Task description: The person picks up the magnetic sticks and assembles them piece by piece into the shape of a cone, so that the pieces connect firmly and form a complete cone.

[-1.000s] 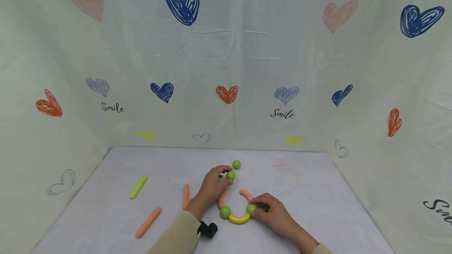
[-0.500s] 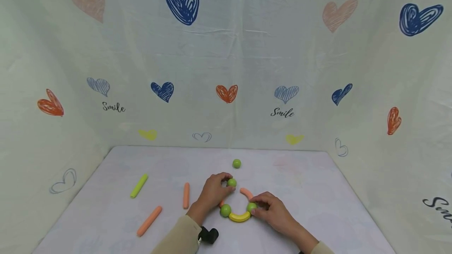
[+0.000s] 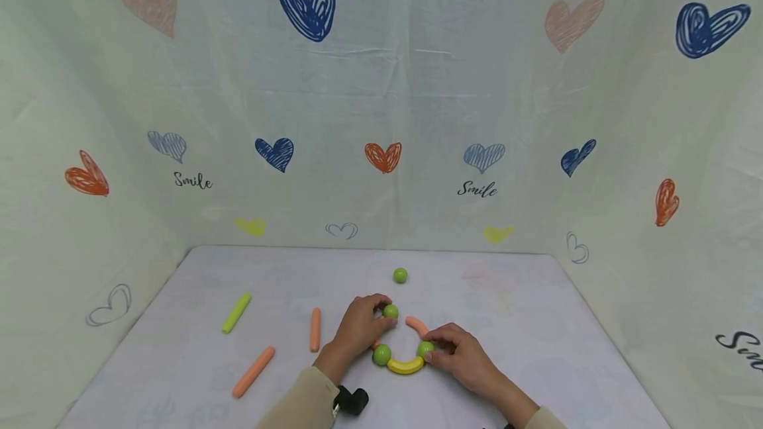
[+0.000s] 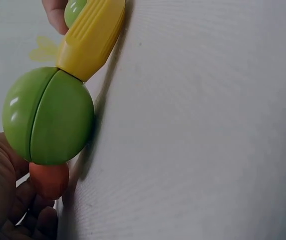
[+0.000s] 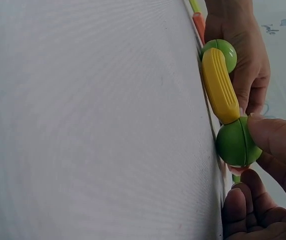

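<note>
Green ball [image 3: 390, 311] in left hand [image 3: 356, 324], table's side edges [image 3: 598, 330] well apart

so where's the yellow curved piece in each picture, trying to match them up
Head: the yellow curved piece is low, a little right of centre.
Left wrist: the yellow curved piece is left of centre, reaching the top edge.
Right wrist: the yellow curved piece is right of centre, in the upper half.
Shared landmark: one green ball, at its left end in head, lower end in left wrist, upper end in right wrist.
</note>
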A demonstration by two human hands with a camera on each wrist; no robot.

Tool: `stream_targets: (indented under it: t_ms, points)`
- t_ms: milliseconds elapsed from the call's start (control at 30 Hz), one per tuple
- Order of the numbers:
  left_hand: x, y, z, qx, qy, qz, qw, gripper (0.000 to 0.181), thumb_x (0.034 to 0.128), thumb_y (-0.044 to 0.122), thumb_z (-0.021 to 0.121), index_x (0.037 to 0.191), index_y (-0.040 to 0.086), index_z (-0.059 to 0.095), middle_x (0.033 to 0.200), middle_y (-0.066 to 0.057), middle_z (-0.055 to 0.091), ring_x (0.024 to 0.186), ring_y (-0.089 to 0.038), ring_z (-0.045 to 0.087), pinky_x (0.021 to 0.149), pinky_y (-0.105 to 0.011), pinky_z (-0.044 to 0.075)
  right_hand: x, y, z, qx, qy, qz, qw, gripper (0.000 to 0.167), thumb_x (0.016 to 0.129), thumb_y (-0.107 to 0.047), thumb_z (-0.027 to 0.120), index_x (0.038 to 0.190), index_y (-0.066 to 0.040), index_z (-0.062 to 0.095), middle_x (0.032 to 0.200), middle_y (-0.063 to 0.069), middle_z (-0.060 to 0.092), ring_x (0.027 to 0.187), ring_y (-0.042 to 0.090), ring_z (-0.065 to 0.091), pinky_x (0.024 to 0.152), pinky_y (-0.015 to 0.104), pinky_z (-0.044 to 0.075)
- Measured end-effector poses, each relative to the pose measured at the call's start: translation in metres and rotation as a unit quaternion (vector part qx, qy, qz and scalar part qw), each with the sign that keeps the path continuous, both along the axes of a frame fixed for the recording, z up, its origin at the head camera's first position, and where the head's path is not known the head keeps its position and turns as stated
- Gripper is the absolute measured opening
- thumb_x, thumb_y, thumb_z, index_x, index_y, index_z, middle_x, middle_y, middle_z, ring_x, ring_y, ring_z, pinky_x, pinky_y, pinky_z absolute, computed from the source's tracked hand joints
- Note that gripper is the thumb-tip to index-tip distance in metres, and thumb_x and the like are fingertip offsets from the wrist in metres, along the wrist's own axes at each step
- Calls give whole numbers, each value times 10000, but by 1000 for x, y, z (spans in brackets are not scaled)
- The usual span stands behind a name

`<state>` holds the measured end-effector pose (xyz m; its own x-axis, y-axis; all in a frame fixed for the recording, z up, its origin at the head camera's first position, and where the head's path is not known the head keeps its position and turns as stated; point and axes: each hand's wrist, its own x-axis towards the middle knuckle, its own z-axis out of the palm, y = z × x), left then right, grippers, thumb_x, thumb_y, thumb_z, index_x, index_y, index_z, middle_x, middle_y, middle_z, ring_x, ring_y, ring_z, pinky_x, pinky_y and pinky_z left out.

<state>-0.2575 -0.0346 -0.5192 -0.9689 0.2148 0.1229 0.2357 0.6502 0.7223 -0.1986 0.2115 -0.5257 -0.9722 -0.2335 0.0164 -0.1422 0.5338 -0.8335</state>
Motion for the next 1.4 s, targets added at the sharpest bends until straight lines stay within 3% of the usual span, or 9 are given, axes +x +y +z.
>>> stream_targets:
  t_ms: [367, 567, 767, 1067, 1400]
  points:
    - [2, 2, -1, 88, -111, -63, 9999, 349, 909, 273, 835, 1216, 137, 741, 1109, 38, 714, 1045, -160, 599, 970, -450, 531, 2, 0, 2, -69, -76, -26, 9999, 274, 911, -303, 833, 1154, -184, 786, 1110, -14, 683, 961, 103, 596, 783, 216, 496]
    - [2, 2, -2, 108, 29, -131, 9999, 342, 899, 249, 842, 1199, 118, 742, 1099, 21, 717, 1058, -185, 609, 978, -471, 525, -3, -11, 7, -119, -291, -630, 9975, 290, 972, -344, 762, 1151, -116, 754, 1006, -14, 707, 879, 131, 609, 725, 241, 515]
    - [2, 2, -4, 165, -38, -132, 9998, 338, 890, 241, 851, 1189, 132, 736, 1114, 12, 702, 1066, -192, 599, 978, -481, 518, -15, -26, 11, 136, -265, -1304, 9910, 292, 970, -322, 754, 1113, -68, 744, 935, -11, 721, 835, 128, 625, 693, 285, 522]
    - [1, 2, -5, 289, -101, -207, 9993, 322, 892, 257, 855, 1178, 160, 744, 1124, 23, 705, 1074, -191, 594, 974, -476, 505, -22, -41, 12, 548, -120, -1465, 9876, 237, 894, -214, 771, 1033, -27, 731, 855, 8, 713, 752, 128, 620, 656, 310, 521]
    - [2, 2, -6, 308, -64, -346, 9989, 305, 899, 280, 844, 1167, 159, 765, 1094, 31, 713, 1086, -200, 585, 955, -455, 489, -19, -44, 15, 191, -242, -1769, 9838, 172, 922, -157, 748, 1027, -22, 728, 843, 29, 683, 715, 146, 598, 596, 286, 500]
